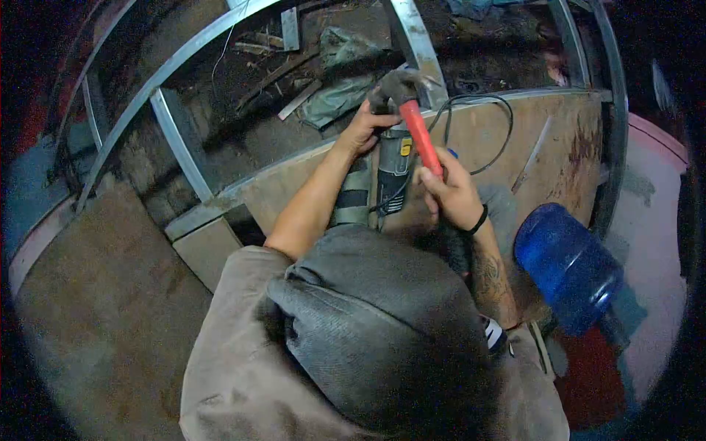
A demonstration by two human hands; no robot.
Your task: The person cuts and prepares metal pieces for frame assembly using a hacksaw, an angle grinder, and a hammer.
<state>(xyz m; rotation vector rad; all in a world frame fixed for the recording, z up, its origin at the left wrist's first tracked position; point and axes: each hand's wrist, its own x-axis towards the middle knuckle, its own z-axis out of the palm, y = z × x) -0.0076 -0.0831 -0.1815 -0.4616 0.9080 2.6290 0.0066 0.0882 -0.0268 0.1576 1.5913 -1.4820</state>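
My right hand (457, 192) is wrapped round the red handle of a hammer (419, 138), a dark band on its wrist. The hammer's dark head is raised over the front end of a grey and black angle grinder (394, 165) with a yellow label. My left hand (360, 129) is closed at that front end, steadying the grinder; the hammer partly covers the spot. A black power cord (507, 117) loops out to the right of the tool. The grinder lies lengthwise in front of me, close to my legs.
A plywood panel (287, 184) lies under the work, edged by a curved metal frame (180, 143) with struts. Beyond it are a crumpled green sheet (334, 99) and scraps. A blue water jug (566, 264) lies to the right; a brown board (110, 294) is at left.
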